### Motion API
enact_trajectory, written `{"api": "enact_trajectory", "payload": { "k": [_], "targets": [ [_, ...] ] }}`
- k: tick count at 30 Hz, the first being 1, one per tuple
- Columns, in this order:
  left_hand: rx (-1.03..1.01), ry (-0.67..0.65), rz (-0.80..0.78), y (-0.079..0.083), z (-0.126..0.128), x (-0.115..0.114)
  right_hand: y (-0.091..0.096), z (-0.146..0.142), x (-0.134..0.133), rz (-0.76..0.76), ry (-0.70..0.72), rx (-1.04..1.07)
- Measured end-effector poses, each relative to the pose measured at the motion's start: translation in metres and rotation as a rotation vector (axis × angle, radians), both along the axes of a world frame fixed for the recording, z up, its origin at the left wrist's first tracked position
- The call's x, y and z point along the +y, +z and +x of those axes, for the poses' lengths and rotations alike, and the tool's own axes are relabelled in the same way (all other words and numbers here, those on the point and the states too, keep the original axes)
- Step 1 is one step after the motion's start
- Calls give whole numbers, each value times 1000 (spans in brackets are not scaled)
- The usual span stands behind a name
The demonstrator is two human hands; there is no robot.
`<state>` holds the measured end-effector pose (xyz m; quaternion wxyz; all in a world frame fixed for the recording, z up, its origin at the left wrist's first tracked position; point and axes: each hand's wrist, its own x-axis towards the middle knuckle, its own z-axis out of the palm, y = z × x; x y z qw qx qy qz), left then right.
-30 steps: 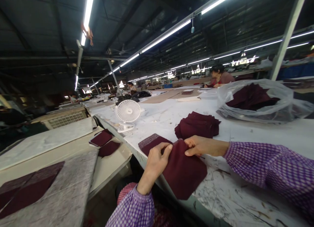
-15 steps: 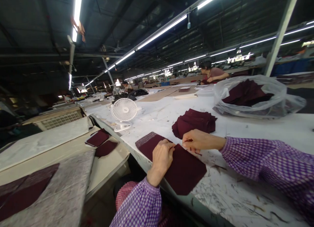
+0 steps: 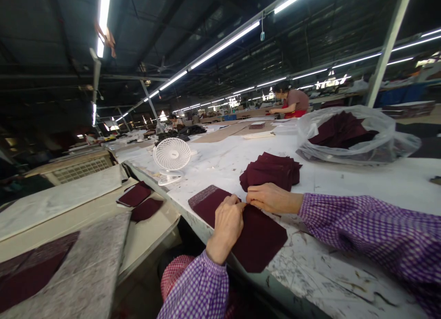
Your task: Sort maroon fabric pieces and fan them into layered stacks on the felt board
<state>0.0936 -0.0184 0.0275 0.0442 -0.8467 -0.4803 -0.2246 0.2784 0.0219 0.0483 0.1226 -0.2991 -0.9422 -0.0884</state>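
Observation:
A dark maroon fabric piece (image 3: 260, 243) with cut corners lies at the table's near edge, its near tip reaching the edge. My left hand (image 3: 230, 222) is closed on its upper left edge, thumb and fingers pinched together. At that same edge my right hand (image 3: 270, 198) is also closed, its fingertips almost meeting those of the left. What exactly lies between the fingertips is partly hidden. Beyond my left hand is a second maroon piece (image 3: 210, 204) with a speckled grey band along one end. Just behind my right hand sits a heap of maroon fabric pieces (image 3: 272, 167).
A white fan (image 3: 172, 154) stands at the table's left side. To the right, a clear plastic bag (image 3: 372, 151) holds more maroon fabric. On a lower surface at left lie maroon pieces (image 3: 139, 193). Farther back, a person (image 3: 292, 103) leans over the table.
My right hand has moved slightly left, closer to my left hand, and its fingers have drawn together. The fabric has hardly moved. The person in the background has straightened somewhat.

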Motion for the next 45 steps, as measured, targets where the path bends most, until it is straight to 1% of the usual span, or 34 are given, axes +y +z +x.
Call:
{"api": "enact_trajectory", "payload": {
  "k": [5,10,12,14,16,19,21,25,29,31,34,38,42,45],
  "targets": [
    [0,-49,26,-3,-1,0,-6,-1,3,148,51,-134],
    [84,-68,41,1,0,-1,-3,2,4,178,112,-184],
    [100,-67,37,2,0,-2,1,7,4,160,129,-202],
    [108,-64,35,3,0,-1,5,10,3,118,104,-197],
    [113,-56,30,2,0,-1,10,10,0,40,69,-105],
    [107,-49,28,1,2,0,13,1,-9,-115,92,91],
    [94,-49,30,2,3,0,10,-7,-15,-158,77,127],
    [-2,-76,-18,2,-7,-1,3,-14,-22,-154,-7,57],
    [-185,-88,-50,-3,-33,-7,4,-12,-24,-211,31,54],
    [-227,-82,-37,-7,-44,-12,5,-11,-23,-231,54,60],
    [-199,-99,13,-11,-50,-18,8,-9,-21,-239,87,34],
    [-120,-112,118,-15,-49,-20,13,-8,-19,-250,115,-56],
    [-95,-116,153,-17,-48,-20,21,-13,-24,-211,79,-171],
    [-80,-130,141,-17,-50,-21,28,-24,-31,-179,43,-272]
  ]
}}
